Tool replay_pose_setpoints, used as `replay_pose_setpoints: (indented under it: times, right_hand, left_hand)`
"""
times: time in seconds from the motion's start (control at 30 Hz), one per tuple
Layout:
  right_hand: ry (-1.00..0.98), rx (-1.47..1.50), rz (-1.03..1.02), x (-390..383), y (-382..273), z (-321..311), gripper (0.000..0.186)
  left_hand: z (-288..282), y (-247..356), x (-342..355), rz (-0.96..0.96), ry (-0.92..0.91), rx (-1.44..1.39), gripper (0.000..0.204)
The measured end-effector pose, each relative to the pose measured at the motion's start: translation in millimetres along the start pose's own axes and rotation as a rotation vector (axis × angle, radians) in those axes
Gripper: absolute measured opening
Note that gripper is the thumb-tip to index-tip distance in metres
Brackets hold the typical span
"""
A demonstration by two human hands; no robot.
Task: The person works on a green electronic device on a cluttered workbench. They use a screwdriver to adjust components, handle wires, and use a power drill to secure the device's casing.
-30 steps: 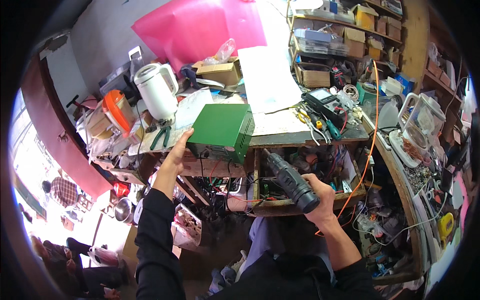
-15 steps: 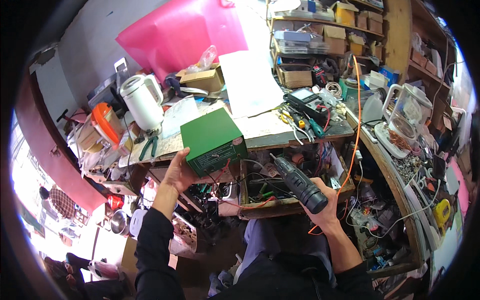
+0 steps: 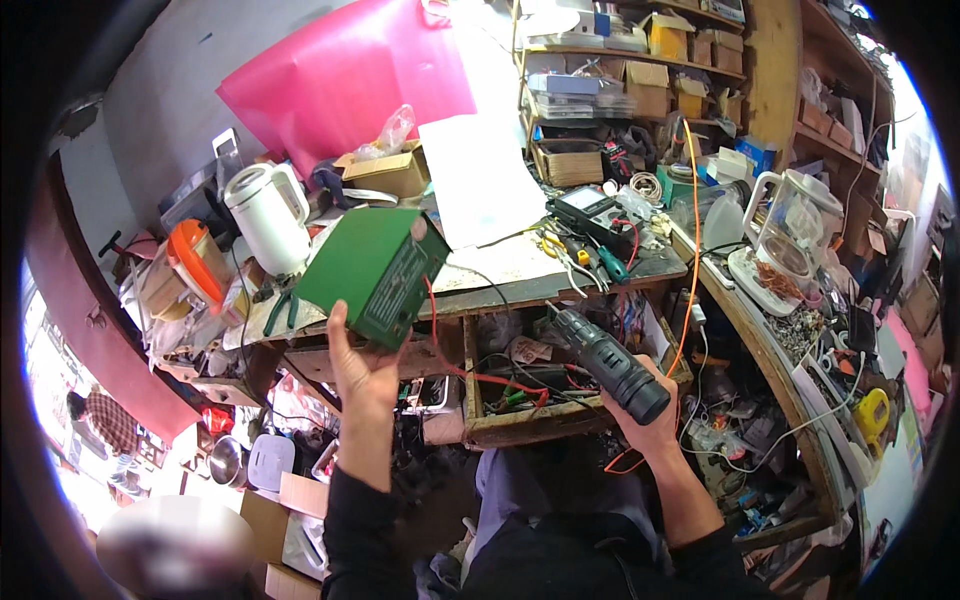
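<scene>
My left hand (image 3: 362,375) grips a green metal box (image 3: 350,262) by its near lower corner and holds it tilted above the bench's front edge. A label covers the side facing right, and a red lead (image 3: 440,340) and a dark cable come out of that side. My right hand (image 3: 645,410) is wrapped round a black cordless screwdriver (image 3: 610,362), its tip pointing up and left, apart from the box. Under it, an open drawer (image 3: 520,428) holds leads with clips and other small parts.
On the bench lie pliers (image 3: 284,312), a multimeter (image 3: 585,208), hand tools and a white sheet (image 3: 480,180). A white jug (image 3: 266,218) stands at the left. An orange cable (image 3: 692,240) hangs at the right, beside a cluttered side bench. A person (image 3: 108,420) is far left.
My left hand has turned the green box and moved it left, so its labelled side now faces more to the right. The screwdriver has shifted only slightly.
</scene>
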State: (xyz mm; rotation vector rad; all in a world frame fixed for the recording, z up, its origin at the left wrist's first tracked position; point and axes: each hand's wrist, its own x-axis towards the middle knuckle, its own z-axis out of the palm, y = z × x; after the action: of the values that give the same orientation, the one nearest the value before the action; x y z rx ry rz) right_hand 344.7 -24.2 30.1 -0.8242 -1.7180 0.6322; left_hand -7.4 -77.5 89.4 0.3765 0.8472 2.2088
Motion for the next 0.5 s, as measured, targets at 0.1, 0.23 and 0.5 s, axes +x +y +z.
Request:
replay_pose_setpoints:
  times: [0.1, 0.23, 0.5]
  right_hand:
    - [-0.009, 0.011, -0.015, -1.0, -6.2, 2.7, 0.029]
    - [-0.03, -0.038, -0.089, -2.1, -8.7, -1.7, 0.028]
    - [-0.044, -0.038, -0.051, -0.2, -7.9, -9.7, 0.031]
  left_hand:
    - [31.6, -28.1, 24.7, 0.12, 0.215, -0.064, 0.078]
    - [56.8, -54.9, 61.6, 0.15, 0.515, -0.072, 0.097]
    - [73.7, -86.8, 85.5, 0.115, 0.612, -0.016, 0.114]
